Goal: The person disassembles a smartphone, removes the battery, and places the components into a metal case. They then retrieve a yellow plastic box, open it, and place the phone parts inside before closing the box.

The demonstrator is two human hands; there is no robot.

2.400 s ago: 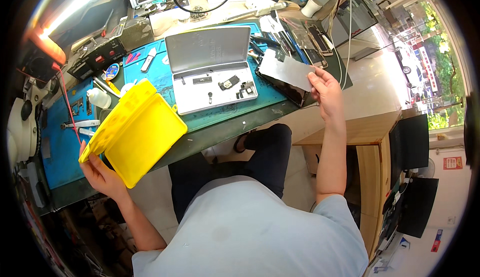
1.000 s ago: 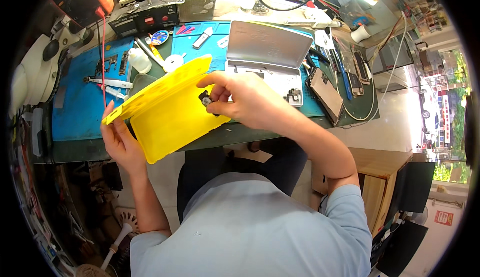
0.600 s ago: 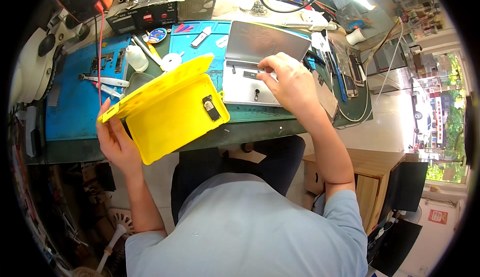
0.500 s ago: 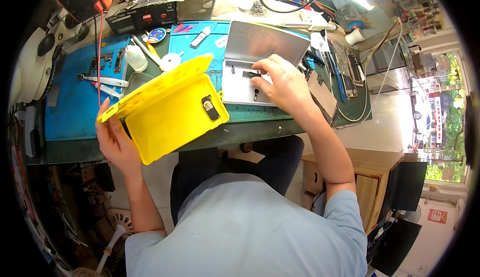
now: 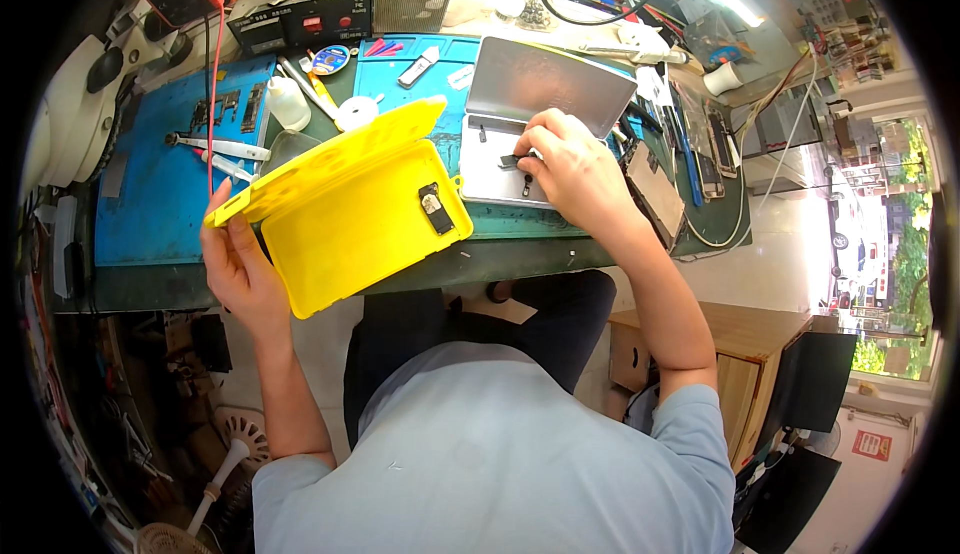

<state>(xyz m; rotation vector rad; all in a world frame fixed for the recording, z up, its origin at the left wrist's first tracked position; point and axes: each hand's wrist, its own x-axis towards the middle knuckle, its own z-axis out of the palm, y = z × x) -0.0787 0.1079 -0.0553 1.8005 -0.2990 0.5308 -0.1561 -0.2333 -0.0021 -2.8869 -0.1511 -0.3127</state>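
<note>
My left hand point(image 5: 243, 269) grips the lid edge of an opened yellow plastic case point(image 5: 340, 254), which is tilted over the bench's front edge. A small black part with a pale patch point(image 5: 436, 209) lies inside the case at its right end. To the right, a hinged silver metal box point(image 5: 470, 174) stands with its lid raised. Over this box my right hand point(image 5: 570, 166) pinches a small flat black part point(image 5: 512, 162). Two other tiny dark parts, one at the upper left point(image 5: 483, 134) and one lower down point(image 5: 527, 186), lie on the box's floor.
A blue work mat point(image 5: 160, 224) at left carries circuit boards, a white bottle point(image 5: 288, 104) and a syringe point(image 5: 228, 167). A red cable point(image 5: 214, 84) hangs near my left hand. Blue-handled tools point(image 5: 690, 164) and opened phones point(image 5: 722, 144) lie at right, beside a brown flat piece point(image 5: 652, 192).
The small black part in my right hand is turned and now sits lower in the metal box. The whole view has shifted slightly. My left hand still holds the yellow case.
</note>
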